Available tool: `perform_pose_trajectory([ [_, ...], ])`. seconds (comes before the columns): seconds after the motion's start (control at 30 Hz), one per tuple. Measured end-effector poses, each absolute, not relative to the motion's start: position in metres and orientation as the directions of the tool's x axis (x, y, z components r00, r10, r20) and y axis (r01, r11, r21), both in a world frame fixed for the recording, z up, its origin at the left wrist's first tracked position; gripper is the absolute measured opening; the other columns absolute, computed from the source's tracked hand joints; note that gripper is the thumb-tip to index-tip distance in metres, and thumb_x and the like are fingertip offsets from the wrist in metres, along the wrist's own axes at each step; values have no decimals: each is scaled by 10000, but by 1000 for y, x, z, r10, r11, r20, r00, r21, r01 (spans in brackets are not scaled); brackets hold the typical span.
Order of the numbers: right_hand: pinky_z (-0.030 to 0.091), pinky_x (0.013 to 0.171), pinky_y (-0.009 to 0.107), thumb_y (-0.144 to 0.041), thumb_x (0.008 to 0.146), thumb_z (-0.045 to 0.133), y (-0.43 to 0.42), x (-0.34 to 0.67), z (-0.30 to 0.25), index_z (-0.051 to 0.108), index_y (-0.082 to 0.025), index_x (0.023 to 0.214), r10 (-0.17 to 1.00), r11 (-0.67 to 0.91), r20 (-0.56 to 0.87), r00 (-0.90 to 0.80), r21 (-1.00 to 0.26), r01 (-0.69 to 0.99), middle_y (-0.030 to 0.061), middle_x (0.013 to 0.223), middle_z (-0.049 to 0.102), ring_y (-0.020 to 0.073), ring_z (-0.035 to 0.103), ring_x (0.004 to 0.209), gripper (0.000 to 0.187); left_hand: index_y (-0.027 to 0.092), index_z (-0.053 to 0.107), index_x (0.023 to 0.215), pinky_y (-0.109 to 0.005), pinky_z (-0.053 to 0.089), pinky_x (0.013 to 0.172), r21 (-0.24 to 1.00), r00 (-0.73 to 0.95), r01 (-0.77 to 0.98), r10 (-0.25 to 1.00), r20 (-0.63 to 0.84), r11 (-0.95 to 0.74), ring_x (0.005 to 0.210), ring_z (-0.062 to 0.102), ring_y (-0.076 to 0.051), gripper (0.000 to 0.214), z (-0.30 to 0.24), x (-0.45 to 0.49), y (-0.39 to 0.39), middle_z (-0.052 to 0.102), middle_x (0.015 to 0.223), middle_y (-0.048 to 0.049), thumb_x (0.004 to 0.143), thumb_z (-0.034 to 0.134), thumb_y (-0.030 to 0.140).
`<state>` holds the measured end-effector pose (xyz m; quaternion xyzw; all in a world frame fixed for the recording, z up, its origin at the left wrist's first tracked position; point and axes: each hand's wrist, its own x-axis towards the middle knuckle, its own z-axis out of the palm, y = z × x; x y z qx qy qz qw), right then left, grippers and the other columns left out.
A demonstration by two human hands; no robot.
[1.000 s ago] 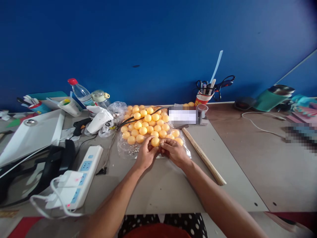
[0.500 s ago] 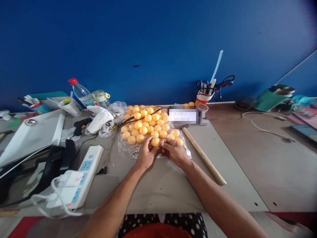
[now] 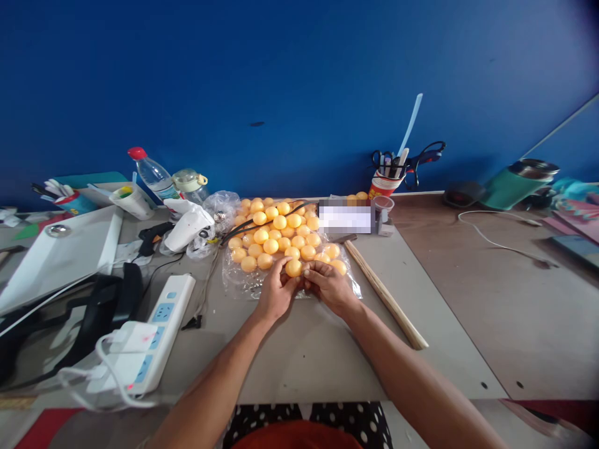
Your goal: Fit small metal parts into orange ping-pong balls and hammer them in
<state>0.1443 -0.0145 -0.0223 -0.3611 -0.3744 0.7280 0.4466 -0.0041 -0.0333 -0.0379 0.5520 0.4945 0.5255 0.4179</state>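
My left hand point(image 3: 275, 292) and my right hand point(image 3: 330, 285) meet at the near edge of a pile of orange balls point(image 3: 274, 234) lying on a clear plastic bag point(image 3: 236, 284). Both hands pinch one orange ball point(image 3: 294, 268) between their fingertips, the left from the left side, the right from the right. Fingers of both hands are curled and closed around it.
A wooden stick point(image 3: 386, 296) lies right of the bag. A white power strip point(image 3: 152, 333) with plugs, black straps, a glue gun point(image 3: 152, 234) and a water bottle point(image 3: 150, 173) crowd the left. A cup with scissors point(image 3: 384, 181) stands at the back, a green pot point(image 3: 515, 181) far right.
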Motion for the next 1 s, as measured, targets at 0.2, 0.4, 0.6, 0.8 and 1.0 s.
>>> perform_pose_trajectory([
  [0.2,333,509,241,-392,662,764,-16,144,-22,603,-181,682,923,-313,-198,-329,-884,-348,-35,525,550,92,446,494,266,202,569,1168,-350,566,846,973,-45,159,983,176,-167,982,660,-221,398,-37,-5,-34,666,1131,-90,794,685,272],
  [0.4,313,485,238,-394,688,738,-16,144,-21,588,-182,673,925,-299,-196,-326,-904,-305,-32,528,560,88,441,476,261,186,532,1176,-325,585,756,979,-24,164,992,128,-122,844,686,-190,381,-34,-4,-35,671,1109,-99,815,636,252],
  [0.6,280,441,224,-392,712,708,-17,144,-22,569,-186,675,931,-282,-199,-305,-924,-259,-35,516,554,85,444,458,252,179,512,1182,-313,590,714,983,-21,158,995,99,-94,768,695,-175,384,-33,-2,-36,674,1095,-104,817,616,238],
  [0.8,252,402,218,-419,734,681,-17,145,-22,559,-189,691,928,-279,-207,-309,-937,-209,-29,520,569,81,435,425,263,174,512,1177,-298,584,711,973,-28,209,994,102,-94,773,695,-173,374,-31,-3,-37,680,1080,-104,822,610,236],
  [1.0,283,408,208,-402,737,688,-18,145,-23,565,-181,687,927,-288,-208,-313,-928,-237,-24,518,581,82,464,433,259,169,509,1178,-306,582,709,972,-24,213,994,109,-101,786,697,-186,377,-31,-2,-38,688,1051,-102,823,611,246],
])
